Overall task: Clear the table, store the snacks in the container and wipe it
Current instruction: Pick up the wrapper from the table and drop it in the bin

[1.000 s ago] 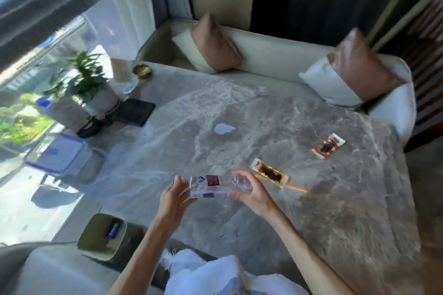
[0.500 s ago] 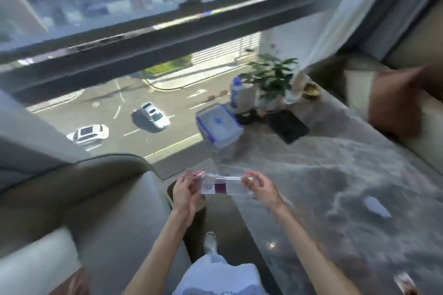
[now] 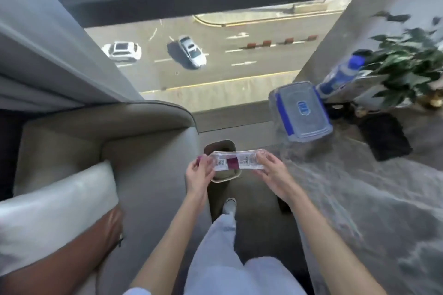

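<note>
I hold a clear plastic bottle with a dark red label sideways between both hands. My left hand grips its left end and my right hand grips its right end. The bottle hovers directly above a small beige bin on the floor, between the sofa and the table. A clear storage container with a blue-clipped lid stands on the marble table's near-left corner, to the right of my hands.
A grey sofa with a white and brown cushion fills the left. On the table behind the container are a blue-capped bottle, a potted plant and a black pad. A window overlooks a street.
My view swung left from the table to the window side. Both hands carried the bottle off the table until it came above the floor bin. The snack packets have left the view.
</note>
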`<state>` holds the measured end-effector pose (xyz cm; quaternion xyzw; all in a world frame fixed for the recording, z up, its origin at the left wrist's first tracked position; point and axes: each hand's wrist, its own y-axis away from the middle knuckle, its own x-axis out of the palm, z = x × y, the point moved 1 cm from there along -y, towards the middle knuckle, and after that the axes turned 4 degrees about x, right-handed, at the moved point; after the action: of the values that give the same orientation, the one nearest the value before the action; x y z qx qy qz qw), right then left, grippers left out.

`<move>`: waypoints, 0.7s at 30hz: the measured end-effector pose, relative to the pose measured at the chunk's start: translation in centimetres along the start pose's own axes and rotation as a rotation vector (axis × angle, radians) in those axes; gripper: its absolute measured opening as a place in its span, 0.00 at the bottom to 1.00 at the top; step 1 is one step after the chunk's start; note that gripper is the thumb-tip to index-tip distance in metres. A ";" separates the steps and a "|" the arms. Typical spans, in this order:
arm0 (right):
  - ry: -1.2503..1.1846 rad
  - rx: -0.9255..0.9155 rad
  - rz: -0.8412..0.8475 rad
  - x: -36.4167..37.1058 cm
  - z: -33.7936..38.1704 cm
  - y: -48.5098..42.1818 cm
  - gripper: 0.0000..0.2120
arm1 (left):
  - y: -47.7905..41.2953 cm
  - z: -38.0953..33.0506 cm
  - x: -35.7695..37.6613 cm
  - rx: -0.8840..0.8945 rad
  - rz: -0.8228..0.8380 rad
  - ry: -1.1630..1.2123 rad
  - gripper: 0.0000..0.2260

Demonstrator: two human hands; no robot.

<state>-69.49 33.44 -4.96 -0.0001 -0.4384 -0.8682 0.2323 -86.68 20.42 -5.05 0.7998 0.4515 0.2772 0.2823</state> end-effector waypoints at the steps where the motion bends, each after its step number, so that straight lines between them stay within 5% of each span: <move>1: -0.018 0.033 0.005 0.0 -0.6 -1.6 0.20 | -1.7 0.7 -0.3 -0.045 -0.016 0.013 0.19; 7: -0.083 0.185 -0.129 -0.1 -5.7 -13.5 0.23 | -13.7 7.0 -0.6 -0.256 -0.107 0.077 0.20; 12: -0.117 0.284 -0.208 -2.5 -13.6 -25.1 0.22 | -26.9 15.8 -1.9 -0.323 -0.083 0.058 0.10; 21: -0.222 0.427 -0.366 -5.2 -28.1 -42.8 0.18 | -44.8 30.0 -2.4 -0.332 -0.039 -0.166 0.27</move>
<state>-76.42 35.90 -55.90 0.0329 -0.6265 -0.7785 0.0175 -92.11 31.71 -57.61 0.7534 0.3902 0.2755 0.4519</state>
